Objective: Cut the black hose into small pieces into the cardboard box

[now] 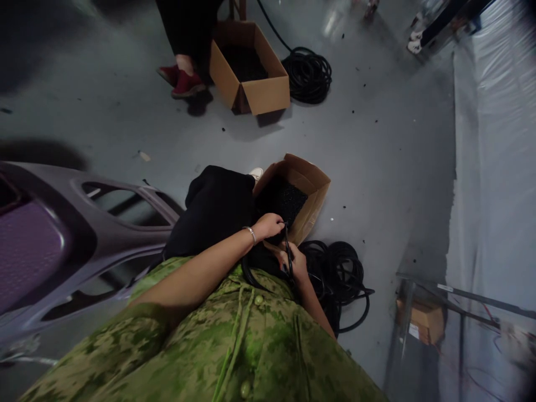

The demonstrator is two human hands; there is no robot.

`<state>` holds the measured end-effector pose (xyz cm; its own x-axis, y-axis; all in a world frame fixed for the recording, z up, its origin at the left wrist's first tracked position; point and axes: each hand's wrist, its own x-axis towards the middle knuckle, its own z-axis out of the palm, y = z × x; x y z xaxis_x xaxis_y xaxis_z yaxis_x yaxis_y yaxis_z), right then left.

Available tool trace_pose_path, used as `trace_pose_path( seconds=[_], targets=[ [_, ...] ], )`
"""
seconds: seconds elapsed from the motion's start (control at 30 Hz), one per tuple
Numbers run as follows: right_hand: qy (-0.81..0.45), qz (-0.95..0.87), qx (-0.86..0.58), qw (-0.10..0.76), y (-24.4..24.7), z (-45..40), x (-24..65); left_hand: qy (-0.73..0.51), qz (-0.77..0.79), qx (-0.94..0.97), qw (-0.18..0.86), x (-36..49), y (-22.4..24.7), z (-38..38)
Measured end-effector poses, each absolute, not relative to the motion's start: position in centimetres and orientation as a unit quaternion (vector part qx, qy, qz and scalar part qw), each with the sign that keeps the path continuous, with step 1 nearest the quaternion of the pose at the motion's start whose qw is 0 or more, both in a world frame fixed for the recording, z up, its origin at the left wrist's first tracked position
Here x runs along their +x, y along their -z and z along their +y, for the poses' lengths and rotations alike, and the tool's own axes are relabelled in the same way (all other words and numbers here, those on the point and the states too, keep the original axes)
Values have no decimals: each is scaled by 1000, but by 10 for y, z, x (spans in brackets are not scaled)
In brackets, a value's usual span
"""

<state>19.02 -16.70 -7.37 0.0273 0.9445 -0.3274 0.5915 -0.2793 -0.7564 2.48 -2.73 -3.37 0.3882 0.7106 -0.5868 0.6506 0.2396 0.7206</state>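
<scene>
We're mid-handling black tubing: coil (339, 279) on the floor just right of our fingers, open box (307, 190) just beyond. Left hand (268, 226) & right hand (295, 265) each pinch a short tube piece (288, 245). Next, prob needs steady grip.

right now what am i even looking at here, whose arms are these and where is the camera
The camera sits on a person's head and looks down, so the arms and the green camouflage shirt are the wearer's own. There is no machine, only two bare hands. The left hand, with a bracelet on its wrist, and the right hand both grip a thin black cable over the lap. Just beyond them stands an open cardboard box holding dark material. A coil of black cable lies on the grey floor beside it. Farther off, another person's feet in red shoes stand by a second box and another coil.
</scene>
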Motion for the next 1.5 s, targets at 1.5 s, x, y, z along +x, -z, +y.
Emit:
trace_pose_path(
  seconds=[1.5],
  targets=[
    [-305,-616,-685,241,102,-167,183,83,536,645,538,14,16,-24]
  ],
)
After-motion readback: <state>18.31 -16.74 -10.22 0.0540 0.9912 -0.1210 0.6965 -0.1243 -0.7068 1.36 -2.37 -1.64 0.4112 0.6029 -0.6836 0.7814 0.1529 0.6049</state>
